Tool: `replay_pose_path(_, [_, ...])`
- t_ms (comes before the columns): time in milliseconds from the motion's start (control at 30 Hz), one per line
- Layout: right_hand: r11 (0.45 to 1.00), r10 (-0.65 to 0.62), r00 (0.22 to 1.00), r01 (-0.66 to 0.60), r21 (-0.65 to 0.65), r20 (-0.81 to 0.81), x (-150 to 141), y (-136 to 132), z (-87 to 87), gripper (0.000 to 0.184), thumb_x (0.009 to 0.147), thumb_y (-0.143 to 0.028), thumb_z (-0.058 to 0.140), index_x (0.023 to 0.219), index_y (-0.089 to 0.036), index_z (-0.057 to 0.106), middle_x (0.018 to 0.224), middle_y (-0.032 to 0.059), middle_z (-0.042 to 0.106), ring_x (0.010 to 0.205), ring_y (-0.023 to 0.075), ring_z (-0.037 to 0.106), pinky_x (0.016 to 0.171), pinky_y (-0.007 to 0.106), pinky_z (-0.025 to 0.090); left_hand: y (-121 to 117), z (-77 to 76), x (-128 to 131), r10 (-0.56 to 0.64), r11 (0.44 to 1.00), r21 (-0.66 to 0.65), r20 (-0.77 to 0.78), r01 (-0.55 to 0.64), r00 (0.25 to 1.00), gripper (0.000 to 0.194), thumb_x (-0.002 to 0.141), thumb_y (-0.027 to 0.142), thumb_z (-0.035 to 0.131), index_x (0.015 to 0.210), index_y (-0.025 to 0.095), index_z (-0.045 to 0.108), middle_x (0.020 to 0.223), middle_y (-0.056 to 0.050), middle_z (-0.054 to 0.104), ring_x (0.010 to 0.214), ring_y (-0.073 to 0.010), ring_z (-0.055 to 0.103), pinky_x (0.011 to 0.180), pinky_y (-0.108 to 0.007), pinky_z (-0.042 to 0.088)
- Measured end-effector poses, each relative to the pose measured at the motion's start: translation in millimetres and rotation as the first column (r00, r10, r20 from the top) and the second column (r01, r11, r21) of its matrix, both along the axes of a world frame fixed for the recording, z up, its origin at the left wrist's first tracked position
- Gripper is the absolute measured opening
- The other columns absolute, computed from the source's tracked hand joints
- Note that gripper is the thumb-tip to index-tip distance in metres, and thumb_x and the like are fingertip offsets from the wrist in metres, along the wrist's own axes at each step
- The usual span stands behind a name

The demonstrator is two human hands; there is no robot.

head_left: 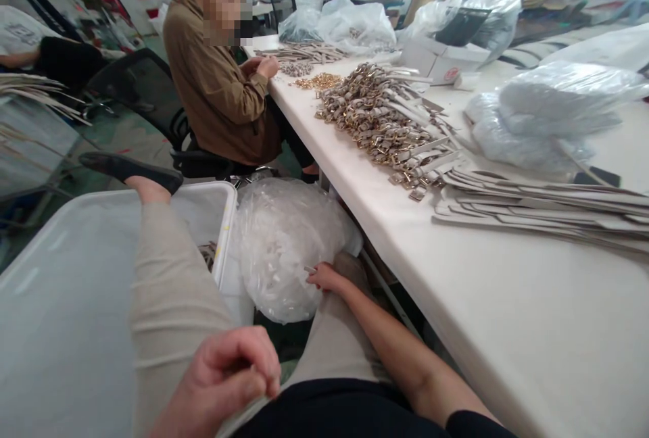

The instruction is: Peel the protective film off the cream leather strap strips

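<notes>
My left hand (pixel 230 374) is close to the camera above my lap, its fingers curled in and the thumb pressed against them. Whatever may be inside that pinch is hidden. By my knee, my right hand (pixel 327 277) pinches a small pale strip (pixel 309 270), which pokes out past the fingertips. Just beyond it stands a large clear plastic bag (pixel 291 242) filled with whitish scraps. On the table to the right lies a heap of pale straps with gold-coloured buckles (pixel 378 113). Beside the heap rests a stack of long flat pale strips (pixel 537 211).
A white table (pixel 385 215) runs along my right. At my left is a big white tub (pixel 61 276), with my leg stretched over it. A person in a brown jacket (pixel 218 86) sits ahead, hands at the table edge. Plastic-wrapped bundles (pixel 552 113) lie on the tabletop.
</notes>
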State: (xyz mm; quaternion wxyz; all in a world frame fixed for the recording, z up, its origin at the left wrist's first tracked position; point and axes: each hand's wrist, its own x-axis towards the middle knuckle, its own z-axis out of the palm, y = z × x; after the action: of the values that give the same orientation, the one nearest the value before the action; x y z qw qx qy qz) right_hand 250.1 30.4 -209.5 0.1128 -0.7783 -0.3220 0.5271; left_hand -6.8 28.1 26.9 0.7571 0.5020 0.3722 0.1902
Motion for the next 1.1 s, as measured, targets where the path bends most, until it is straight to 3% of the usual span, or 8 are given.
replay_pose_path(100, [0.996, -0.078, 0.997, 0.078, 0.032, -0.01, 3, -1, -2.4, 0.021, 0.097, -0.033, 0.062, 0.102, -0.013, 0.064, 0.086, 0.0001, 0.066, 0.064, 0.0111, 0.062, 0.056, 0.024, 0.054, 0, -43.8, 20, 0.124, 0.985, -0.111, -0.093, -0.135, 0.988, 0.037, 0.069, 0.053, 0.084, 0.066, 0.018, 0.07, 0.066, -0.004, 0.065, 0.065, -0.0146, 0.059, 0.067, -0.024, 0.05])
replay_pose_path(267, [0.993, -0.119, 0.992, 0.119, 0.012, -0.037, -2, 5, -2.2, 0.021, 0.094, -0.03, 0.066, 0.085, -0.012, 0.064, 0.07, -0.0046, 0.06, 0.053, 0.0077, 0.054, 0.046, 0.019, 0.046, -4, -121.1, 27, 0.179, 0.908, -0.328, -0.255, -0.259, 0.95, 0.057, 0.056, 0.061, 0.087, 0.085, 0.015, 0.07, 0.082, -0.006, 0.071, 0.073, -0.0162, 0.063, 0.071, -0.026, 0.051])
replay_pose_path(433, [0.991, -0.131, 0.981, 0.133, 0.004, -0.145, -8, 6, 5.5, 0.02, 0.096, -0.028, 0.064, 0.083, -0.014, 0.062, 0.07, -0.0046, 0.059, 0.051, 0.0063, 0.051, 0.046, 0.018, 0.045, 1, -154.1, 27, 0.065, 0.948, -0.271, -0.348, -0.167, 0.935, 0.062, 0.067, 0.063, 0.079, 0.106, 0.015, 0.068, 0.105, -0.012, 0.071, 0.088, -0.0208, 0.065, 0.076, -0.03, 0.049])
replay_pose_path(567, [0.981, -0.151, 0.94, 0.18, 0.067, -0.307, -17, -10, 21.3, 0.021, 0.096, -0.029, 0.064, 0.081, -0.014, 0.06, 0.063, -0.0076, 0.053, 0.045, 0.0052, 0.045, 0.043, 0.017, 0.04, 4, -168.1, 34, 0.047, 0.964, -0.219, -0.429, -0.154, 0.902, 0.07, 0.066, 0.06, 0.078, 0.12, 0.018, 0.063, 0.124, -0.014, 0.065, 0.112, -0.027, 0.059, 0.082, -0.032, 0.047])
replay_pose_path(633, [0.974, -0.144, 0.908, 0.199, 0.104, -0.392, -25, -21, 32.4, 0.024, 0.093, -0.024, 0.065, 0.072, -0.015, 0.058, 0.055, -0.0094, 0.047, 0.042, 0.0052, 0.04, 0.041, 0.017, 0.038, 3, -174.7, 41, 0.007, 0.966, -0.231, -0.424, -0.116, 0.906, 0.066, 0.066, 0.06, 0.078, 0.116, 0.019, 0.066, 0.122, -0.013, 0.067, 0.116, -0.0281, 0.057, 0.084, -0.033, 0.045])
replay_pose_path(833, [0.95, -0.14, 0.831, 0.266, 0.163, -0.539, -44, -49, 61.4, 0.027, 0.082, -0.011, 0.063, 0.057, -0.017, 0.055, 0.042, -0.009, 0.045, 0.037, 0.0055, 0.038, 0.036, 0.017, 0.032, -5, -180.7, 53, -0.17, 0.968, -0.233, -0.357, 0.088, 0.918, 0.05, 0.063, 0.06, 0.077, 0.082, 0.014, 0.073, 0.077, -0.007, 0.069, 0.075, -0.0217, 0.059, 0.072, -0.033, 0.042])
replay_pose_path(967, [0.939, -0.172, 0.776, 0.315, 0.137, -0.606, -47, -57, 71.6, 0.028, 0.081, -0.013, 0.064, 0.055, -0.017, 0.054, 0.04, -0.0094, 0.043, 0.035, 0.0054, 0.035, 0.035, 0.016, 0.032, -14, -161.1, 44, -0.253, 0.964, -0.161, -0.318, 0.211, 0.914, 0.043, 0.066, 0.056, 0.075, 0.072, 0.014, 0.069, 0.068, -0.003, 0.062, 0.068, -0.0181, 0.051, 0.068, -0.03, 0.039])
replay_pose_path(1100, [0.943, -0.221, 0.693, 0.331, 0.031, -0.686, -54, -49, 73.1, 0.026, 0.081, -0.021, 0.07, 0.059, -0.017, 0.057, 0.041, -0.0085, 0.044, 0.035, 0.0071, 0.037, 0.034, 0.018, 0.033, -28, -119.1, 32, -0.399, 0.899, 0.033, -0.349, 0.437, 0.848, 0.031, 0.079, 0.045, 0.064, 0.069, 0.016, 0.068, 0.07, -0.003, 0.061, 0.071, -0.0186, 0.051, 0.07, -0.029, 0.038])
